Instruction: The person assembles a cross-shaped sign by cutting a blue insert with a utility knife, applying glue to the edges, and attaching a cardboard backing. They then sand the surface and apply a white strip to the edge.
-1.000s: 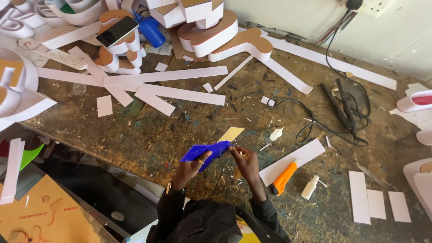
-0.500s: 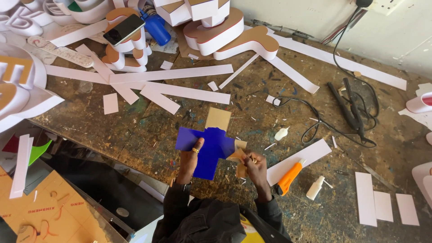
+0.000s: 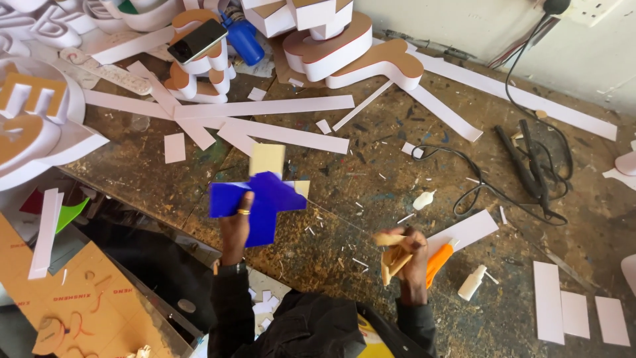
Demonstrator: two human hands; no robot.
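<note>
Left hand: the left hand point(image 3: 236, 229) is gripping a blue cross-shaped piece point(image 3: 262, 199) from below, fingers closed on it, holding it up above the workbench point(image 3: 344, 219).
Blue piece: its tan backing is showing at the top edge (partly peeled).
Right hand: the right hand point(image 3: 412, 255) is clutching a crumpled tan strip point(image 3: 394, 255), fist closed.
Nearby: an orange utility knife point(image 3: 438, 262) is lying just beside the right hand, a small white bottle point(image 3: 472, 282) sitting near it.
</note>
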